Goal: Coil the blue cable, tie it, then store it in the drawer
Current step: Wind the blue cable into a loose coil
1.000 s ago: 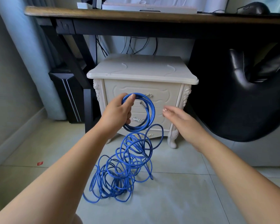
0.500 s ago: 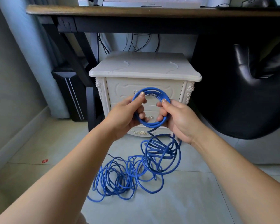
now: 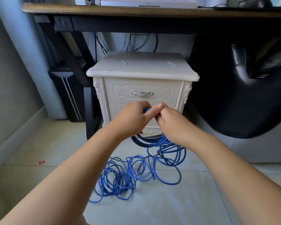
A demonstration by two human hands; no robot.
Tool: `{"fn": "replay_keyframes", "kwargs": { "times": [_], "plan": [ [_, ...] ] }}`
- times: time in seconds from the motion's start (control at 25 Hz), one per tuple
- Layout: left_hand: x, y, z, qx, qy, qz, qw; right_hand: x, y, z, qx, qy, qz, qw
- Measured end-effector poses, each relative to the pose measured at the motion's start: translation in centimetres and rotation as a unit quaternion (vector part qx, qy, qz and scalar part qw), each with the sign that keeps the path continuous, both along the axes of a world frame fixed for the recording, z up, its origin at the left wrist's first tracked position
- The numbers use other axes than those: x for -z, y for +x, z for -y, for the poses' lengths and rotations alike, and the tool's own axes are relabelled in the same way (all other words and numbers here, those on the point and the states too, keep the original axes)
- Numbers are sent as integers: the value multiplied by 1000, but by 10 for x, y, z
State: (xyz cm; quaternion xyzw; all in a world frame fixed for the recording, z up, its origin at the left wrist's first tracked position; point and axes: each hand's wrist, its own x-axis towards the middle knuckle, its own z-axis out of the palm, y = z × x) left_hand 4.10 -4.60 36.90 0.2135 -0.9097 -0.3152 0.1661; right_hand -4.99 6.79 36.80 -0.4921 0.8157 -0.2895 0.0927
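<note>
A long blue cable (image 3: 136,174) lies in a loose tangle on the tiled floor in front of a cream nightstand. Its upper end is gathered into a small coil that both hands grip together. My left hand (image 3: 130,119) closes on the coil from the left, and my right hand (image 3: 169,122) closes on it from the right, fingertips touching at the top. Most of the coil is hidden behind the hands; its bottom arc shows below them. The nightstand's top drawer (image 3: 142,93) is closed, with a silver handle. The lower drawer is partly hidden by the hands.
The nightstand (image 3: 143,67) stands under a dark wooden desk (image 3: 136,11). A black desk leg (image 3: 88,111) and a black computer tower (image 3: 66,95) are to the left. A black leather chair (image 3: 242,95) fills the right. A small red scrap (image 3: 41,162) lies on the floor.
My right hand reached in and took hold of the coil beside my left. Both hands lowered and came together, uncovering the top drawer handle. The loose cable spread out on the floor.
</note>
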Motion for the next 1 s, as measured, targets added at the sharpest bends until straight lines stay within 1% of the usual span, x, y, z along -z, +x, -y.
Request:
{"fn": "replay_keyframes", "kwargs": {
  "times": [0.12,0.2,0.24,0.32,0.4,0.48,0.52,0.56,0.6,0.68,0.72,0.76,0.84,0.88,1.0],
  "plan": [
    [-4,-1,1,-23,-45,-9,999,0,0,-3,3,-40,96,995],
    [-2,0,1,-25,-65,-30,997,1,0,-3,-31,-67,187,980],
    [-1,0,2,-25,-73,-41,996,2,-2,-4,-50,-81,238,967],
    [0,1,2,-25,-89,-66,994,2,-6,-7,-67,-106,347,930],
    [-1,3,4,-37,-71,-112,990,7,-14,-10,-59,-106,449,885],
    [-3,5,9,-55,-3,-154,987,20,-18,-9,-40,-86,526,845],
    [-2,6,11,-57,35,-161,985,27,-17,-7,-41,-88,554,827],
    [-1,7,13,-57,69,-162,983,33,-15,-5,-47,-96,566,817],
    [0,8,15,-58,111,-164,978,36,-12,-4,-56,-102,563,818],
    [0,10,21,-61,215,-178,958,34,-12,-4,-62,-116,527,840],
    [0,13,23,-55,252,-173,951,30,-16,-5,-50,-130,501,854],
    [1,15,26,-46,260,-157,952,25,-21,-7,-29,-149,473,868],
    [3,17,30,-34,227,-122,966,13,-29,-11,19,-195,420,886],
    [4,15,31,-41,207,-119,970,10,-28,-11,39,-216,398,890],
    [5,7,31,-114,192,-162,961,16,-5,-4,70,-239,333,909]
  ]
}}
